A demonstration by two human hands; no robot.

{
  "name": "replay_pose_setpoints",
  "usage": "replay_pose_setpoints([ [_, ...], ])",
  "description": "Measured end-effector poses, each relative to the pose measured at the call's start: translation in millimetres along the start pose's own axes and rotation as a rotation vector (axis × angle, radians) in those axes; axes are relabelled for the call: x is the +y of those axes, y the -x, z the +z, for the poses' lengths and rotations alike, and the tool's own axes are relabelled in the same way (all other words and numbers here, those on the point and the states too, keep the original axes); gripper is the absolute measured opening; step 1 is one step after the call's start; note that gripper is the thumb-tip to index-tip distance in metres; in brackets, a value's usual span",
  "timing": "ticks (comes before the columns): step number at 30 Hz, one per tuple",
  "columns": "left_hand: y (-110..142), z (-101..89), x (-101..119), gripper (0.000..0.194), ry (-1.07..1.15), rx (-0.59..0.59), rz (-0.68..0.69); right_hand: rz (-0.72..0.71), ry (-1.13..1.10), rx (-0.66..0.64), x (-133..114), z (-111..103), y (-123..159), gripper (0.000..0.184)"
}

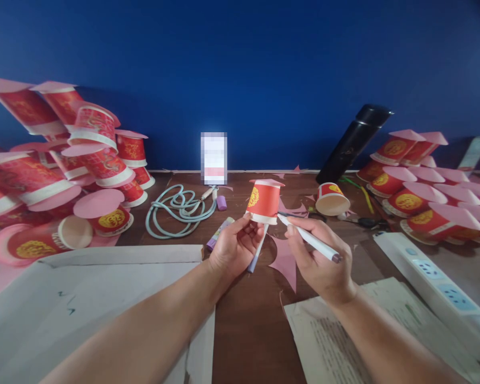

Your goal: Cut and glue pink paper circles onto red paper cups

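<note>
My left hand (238, 242) is closed around the white rim of a red paper cup (267, 200), held upside down with a pink paper disc (264, 182) on its base. A gold round emblem shows on the cup's left side. In my right hand (324, 256) is a white marker pen (314, 242), gripped like a pencil. Its tip is at the lower right of the cup; I cannot tell if it touches. A second pen (258, 252) shows below the cup, by my left fingers. Another red cup (333, 199) lies on its side behind my right hand.
Stacked red cups with pink discs stand at left (100, 165) and right (432, 192). A coiled cable (180, 210), a blurred phone (214, 158), a black flask (354, 144), pink paper scraps (284, 258), a power strip (436, 274) and printed papers (344, 341) lie around.
</note>
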State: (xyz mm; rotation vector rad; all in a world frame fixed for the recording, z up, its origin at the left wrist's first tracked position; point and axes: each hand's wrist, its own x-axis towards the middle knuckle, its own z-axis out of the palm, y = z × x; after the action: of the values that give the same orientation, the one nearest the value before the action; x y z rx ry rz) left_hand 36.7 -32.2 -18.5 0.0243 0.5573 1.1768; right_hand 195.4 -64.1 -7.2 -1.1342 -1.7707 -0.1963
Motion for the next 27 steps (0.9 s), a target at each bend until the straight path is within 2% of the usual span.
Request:
replay_pose_setpoints([
  [7, -2, -0.7, 0, 0.011, 0.005, -0.008, -0.001, 0.038, -0.037, -0.002, -1, 0, 1, 0.015],
  [10, -3, -1.4, 2, 0.011, 0.014, -0.017, -0.007, 0.151, -0.158, 0.0, -2, -1, 1, 0.019],
  [13, -4, -2.2, 4, 0.011, 0.019, -0.036, 0.007, 0.412, -0.357, -0.023, -1, 2, -2, 0.023],
  [18, -3, -1.8, 5, 0.012, 0.031, -0.053, 0.004, 1.126, -0.87, -0.167, 14, 17, -6, 0.028],
  [19, -2, -1.4, 5, 0.013, 0.033, -0.056, -0.003, 1.225, -0.999, -0.182, 17, 20, -7, 0.028],
  [22, -1, -0.8, 4, 0.014, 0.018, -0.064, -0.031, 1.342, -1.283, -0.219, 21, 26, -6, 0.025],
  [27, -3, -2.6, 2, 0.015, -0.027, -0.061, -0.054, 1.384, -1.463, -0.22, 20, 25, -7, 0.016],
])
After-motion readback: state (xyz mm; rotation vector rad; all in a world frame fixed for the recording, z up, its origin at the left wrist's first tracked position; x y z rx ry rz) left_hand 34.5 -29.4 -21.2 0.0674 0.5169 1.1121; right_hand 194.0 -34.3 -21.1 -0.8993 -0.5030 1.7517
